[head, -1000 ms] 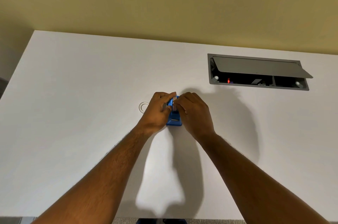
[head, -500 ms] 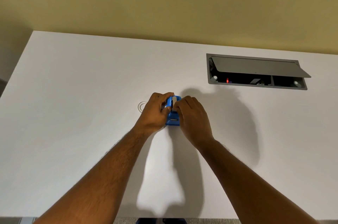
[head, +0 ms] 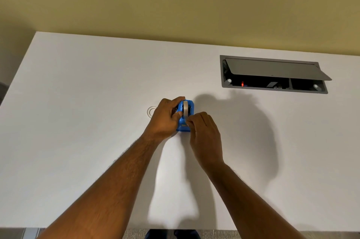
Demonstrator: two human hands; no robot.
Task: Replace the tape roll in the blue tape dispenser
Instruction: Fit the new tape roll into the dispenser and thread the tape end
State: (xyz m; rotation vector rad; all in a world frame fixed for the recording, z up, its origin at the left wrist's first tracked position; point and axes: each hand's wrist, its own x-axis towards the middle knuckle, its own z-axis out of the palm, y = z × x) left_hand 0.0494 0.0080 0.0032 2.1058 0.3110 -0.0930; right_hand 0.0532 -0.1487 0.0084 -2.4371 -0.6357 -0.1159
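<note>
The blue tape dispenser (head: 190, 111) stands on the white table (head: 78, 121), its cutter end toward me. A roll of clear tape (head: 185, 107) sits upright inside it. My left hand (head: 165, 119) grips the dispenser's left side, thumb on its front. My right hand (head: 206, 135) is just right of the cutter, with thumb and forefinger pinched on the tape's loose end. An empty clear tape ring (head: 151, 111) lies flat on the table behind my left hand, partly hidden.
A grey cable box (head: 272, 87) with its lid raised is set into the table at the back right. A yellow wall runs behind the table's far edge. The near table edge is just below my forearms.
My right hand has slid off the top of the dispenser toward me, drawing the tape end down to the cutter. The roll now shows. My left hand has kept its hold.
</note>
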